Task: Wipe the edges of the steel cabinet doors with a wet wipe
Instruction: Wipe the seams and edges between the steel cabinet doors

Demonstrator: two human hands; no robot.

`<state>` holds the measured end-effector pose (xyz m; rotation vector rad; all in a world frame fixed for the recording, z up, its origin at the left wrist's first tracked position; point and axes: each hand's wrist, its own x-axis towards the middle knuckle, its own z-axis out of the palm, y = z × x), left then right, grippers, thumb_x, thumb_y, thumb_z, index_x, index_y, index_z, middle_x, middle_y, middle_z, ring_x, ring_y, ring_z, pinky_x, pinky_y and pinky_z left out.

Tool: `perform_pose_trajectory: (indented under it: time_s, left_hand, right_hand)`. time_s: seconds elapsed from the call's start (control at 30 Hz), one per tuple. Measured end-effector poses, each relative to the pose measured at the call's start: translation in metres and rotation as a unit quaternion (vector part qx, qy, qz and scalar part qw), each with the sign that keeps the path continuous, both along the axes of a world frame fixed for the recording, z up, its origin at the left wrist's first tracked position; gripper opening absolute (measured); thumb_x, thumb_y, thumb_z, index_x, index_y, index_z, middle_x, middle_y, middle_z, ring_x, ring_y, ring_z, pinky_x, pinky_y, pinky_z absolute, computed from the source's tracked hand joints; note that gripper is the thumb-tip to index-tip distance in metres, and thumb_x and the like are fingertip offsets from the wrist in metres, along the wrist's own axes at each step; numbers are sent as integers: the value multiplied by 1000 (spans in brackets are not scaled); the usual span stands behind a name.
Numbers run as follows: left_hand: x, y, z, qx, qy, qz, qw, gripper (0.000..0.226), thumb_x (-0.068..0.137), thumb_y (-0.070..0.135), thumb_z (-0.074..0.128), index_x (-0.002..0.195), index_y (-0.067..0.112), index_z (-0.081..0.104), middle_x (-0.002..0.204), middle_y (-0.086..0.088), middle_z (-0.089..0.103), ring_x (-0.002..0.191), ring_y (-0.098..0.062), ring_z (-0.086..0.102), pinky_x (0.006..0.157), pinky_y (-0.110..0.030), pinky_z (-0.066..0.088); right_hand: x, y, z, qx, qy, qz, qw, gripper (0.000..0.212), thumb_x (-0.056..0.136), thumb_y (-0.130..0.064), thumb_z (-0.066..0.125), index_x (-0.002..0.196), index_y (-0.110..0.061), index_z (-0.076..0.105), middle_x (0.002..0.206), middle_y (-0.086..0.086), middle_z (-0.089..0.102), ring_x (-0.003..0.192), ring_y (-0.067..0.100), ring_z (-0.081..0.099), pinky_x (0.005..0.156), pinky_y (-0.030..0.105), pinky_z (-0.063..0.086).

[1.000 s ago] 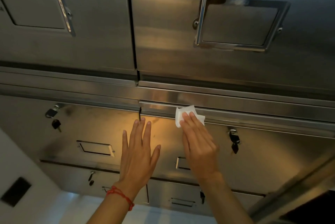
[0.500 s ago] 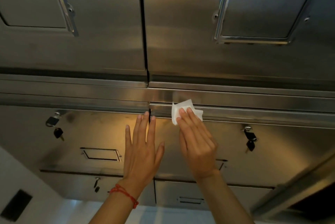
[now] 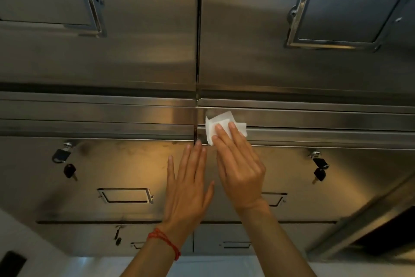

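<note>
1. Head view: the right hand (image 3: 240,169) reaches up with fingers straight and pressed onto a folded white wet wipe (image 3: 222,125), holding it flat against the top edge of the right-hand steel door (image 3: 292,137), just right of the vertical seam (image 3: 195,133) between the doors.
2. The left hand (image 3: 187,189) lies flat beside it, fingers spread and straight, fingertips touching the seam just below the door edge (a red string bracelet (image 3: 165,243) circles its wrist).
3. Left of the seam, a lock with hanging keys (image 3: 65,160) sits above a recessed handle (image 3: 125,196); right of it, another set of keys (image 3: 318,167) hangs.
4. Above the seam, a framed handle (image 3: 343,11) sits on the upper door.
5. No writing is readable.
</note>
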<state>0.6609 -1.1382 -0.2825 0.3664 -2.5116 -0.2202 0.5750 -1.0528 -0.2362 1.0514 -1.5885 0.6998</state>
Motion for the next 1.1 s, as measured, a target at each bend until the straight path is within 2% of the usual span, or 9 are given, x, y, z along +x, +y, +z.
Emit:
perform_pose_trajectory:
  time_s: [0.2,0.37,0.5,0.63,0.83,0.97,1.1]
  left_hand:
    - [1,-8,0,-6,-8,2,1000,68,86,38,33,144,10,15,152,-9,19,141,-19,9,109,-52,8]
    - [0,-13,0,-12,-12,8,1000,67,86,39,33,144,10,15,151,-10,20,140,-19,12,108,-52,9]
    - [0,-14,-1,-17,-13,9,1000,67,86,39,33,144,9,15,152,-10,20,140,-20,12,108,-52,8]
    - [-1,-15,-2,-17,-9,12,1000,67,86,37,34,144,9,14,152,-8,18,143,-14,0,109,-53,8]
    - [-2,-12,-1,-22,1,15,1000,66,85,35,34,143,7,20,151,-10,23,140,-19,14,109,-52,7]
    - [-1,-12,-1,-26,1,16,1000,66,86,36,35,144,5,23,150,-11,23,139,-19,14,109,-53,7]
    - [-2,-12,-2,-14,-1,16,1000,66,87,36,36,143,5,23,151,-10,21,141,-18,9,109,-54,7]
  right_hand:
    - [-12,-3,-9,20,3,-16,1000,19,86,-6,66,104,-4,70,116,11,64,113,27,57,89,39,53]
    - [-17,6,-16,14,-14,-30,999,23,82,-2,70,105,-3,69,117,12,63,114,31,57,85,42,54]
    - [-13,-1,-16,1,-24,-42,999,21,82,-3,67,103,-2,70,115,12,64,112,33,57,87,43,53]
    - [-6,-16,-12,12,-2,-23,1000,17,88,-5,63,102,-5,71,115,10,65,112,30,58,87,40,53]
    - [-13,-6,-13,25,2,-28,999,18,89,-5,62,105,-5,69,117,10,63,113,29,57,90,40,52]
    - [-10,-7,-13,7,-14,-38,999,17,89,-6,61,103,-4,70,115,11,65,112,32,58,91,41,51]
    - [-4,-18,-6,30,19,-10,999,18,90,-7,58,103,-6,71,114,10,65,111,28,59,92,40,51]
